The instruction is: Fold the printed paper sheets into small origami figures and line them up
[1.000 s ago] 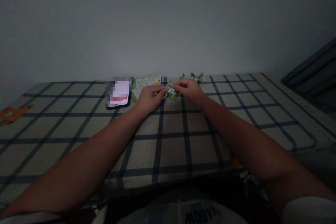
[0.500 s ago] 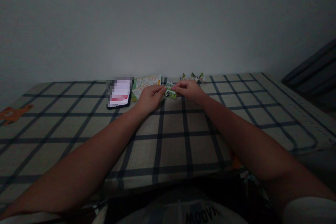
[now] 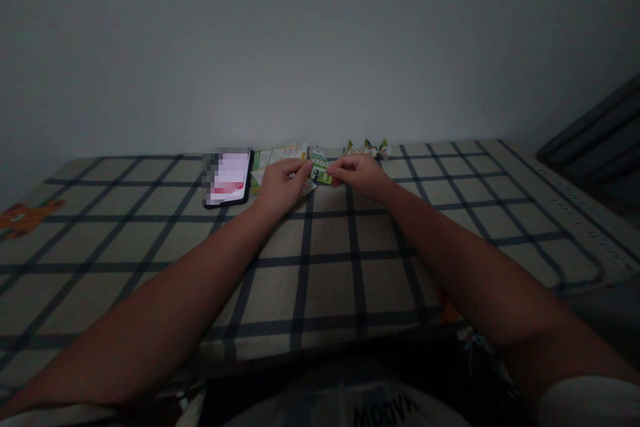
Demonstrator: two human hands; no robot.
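Between my two hands is a small green and white printed paper piece (image 3: 320,169), with a pointed top. My left hand (image 3: 283,183) pinches its left edge between thumb and fingers. On the other side, my right hand (image 3: 361,173) pinches the right edge the same way. Under and behind my left hand lie green and white printed leaflets (image 3: 280,153), partly covered by it. Just beyond my right hand sit small folded paper pieces (image 3: 376,148) in green and white, their exact shape hard to make out.
A phone (image 3: 229,177) with a lit screen lies left of the leaflets. The checked tablecloth (image 3: 330,273) covers the table up to the grey wall (image 3: 320,47). An orange printed figure (image 3: 30,217) shows at the left. A dark slatted object (image 3: 595,140) stands at the right.
The paper piece has turned slightly and shifted a little left, showing more of its printed face. My left hand has moved slightly left; the right hand stays nearly in place.
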